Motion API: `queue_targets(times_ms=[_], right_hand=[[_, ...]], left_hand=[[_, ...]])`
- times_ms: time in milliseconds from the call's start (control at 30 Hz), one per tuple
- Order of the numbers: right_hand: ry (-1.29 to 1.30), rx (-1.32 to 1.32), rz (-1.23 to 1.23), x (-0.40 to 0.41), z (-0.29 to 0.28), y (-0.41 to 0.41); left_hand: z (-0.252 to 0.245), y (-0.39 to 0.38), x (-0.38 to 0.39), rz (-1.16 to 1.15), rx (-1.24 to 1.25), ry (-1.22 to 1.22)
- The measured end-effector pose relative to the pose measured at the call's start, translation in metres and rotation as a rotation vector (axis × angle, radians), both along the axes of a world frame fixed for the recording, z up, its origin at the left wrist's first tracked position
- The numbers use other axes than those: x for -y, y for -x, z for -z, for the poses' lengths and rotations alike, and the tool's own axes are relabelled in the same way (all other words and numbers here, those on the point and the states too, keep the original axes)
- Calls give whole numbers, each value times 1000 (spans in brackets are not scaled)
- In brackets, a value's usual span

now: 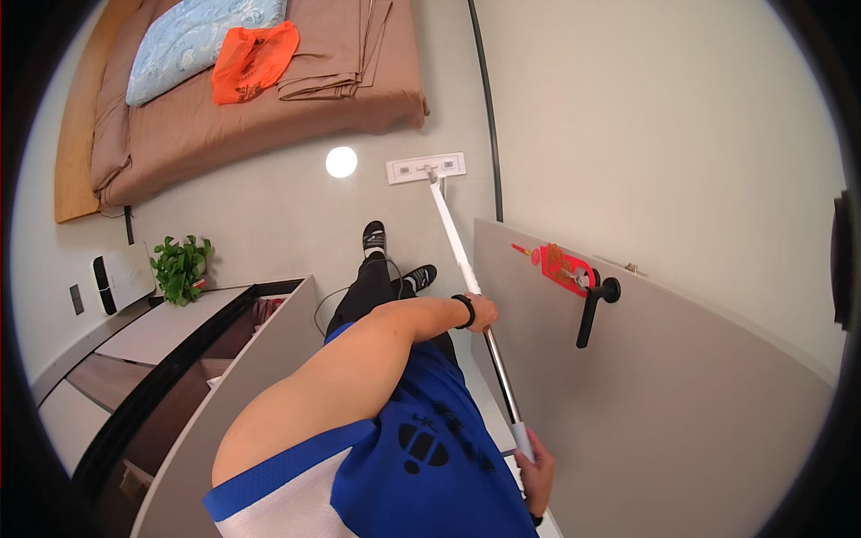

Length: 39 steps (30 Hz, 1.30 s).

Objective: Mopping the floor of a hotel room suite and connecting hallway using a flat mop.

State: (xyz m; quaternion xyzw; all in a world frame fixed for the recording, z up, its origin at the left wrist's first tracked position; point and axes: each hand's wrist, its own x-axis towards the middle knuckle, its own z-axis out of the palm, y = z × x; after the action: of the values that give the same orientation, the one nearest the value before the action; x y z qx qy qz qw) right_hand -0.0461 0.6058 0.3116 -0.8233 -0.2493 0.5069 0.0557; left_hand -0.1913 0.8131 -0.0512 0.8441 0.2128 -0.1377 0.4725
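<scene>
My left hand (pixel 482 313), with a black band at its wrist, reaches across my body and grips the mop pole (pixel 501 373) about midway along. Lower down, my right hand (pixel 538 471) is wrapped around the pole's pale grey end grip (pixel 521 440). The pole slants up and left, away from my body, to a flat white mop head (pixel 414 169). That head lies on the pale floor (pixel 289 202), between the bed and the wall on the right. Part of the pole is white, part bare shiny metal.
On the right stands a grey door (pixel 578 403) with a black handle (pixel 595 309) and a red hanging tag (pixel 562 269). A brown-sheeted bed (pixel 336 121) carries an orange plastic bag (pixel 252 67) and a blue quilt (pixel 195 44). A potted plant (pixel 178 269) and cabinet (pixel 181 323) are at left.
</scene>
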Motion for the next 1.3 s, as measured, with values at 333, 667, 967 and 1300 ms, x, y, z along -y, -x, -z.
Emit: queue_targets(times_ms=[333,667,967,1300], right_hand=[[-80,-101,198,68,58,-2],[-143,-111,231,77,90,45],[-220,-38,28,-24,134,61],[-251,-116,-53,-144,189,38]], left_hand=[[37,-14,33,119,-66,-98],[41,9,19,297,-110,-162],[83,34,-76,113,-102,-390],[86,32,-173,-83,-138,-624]])
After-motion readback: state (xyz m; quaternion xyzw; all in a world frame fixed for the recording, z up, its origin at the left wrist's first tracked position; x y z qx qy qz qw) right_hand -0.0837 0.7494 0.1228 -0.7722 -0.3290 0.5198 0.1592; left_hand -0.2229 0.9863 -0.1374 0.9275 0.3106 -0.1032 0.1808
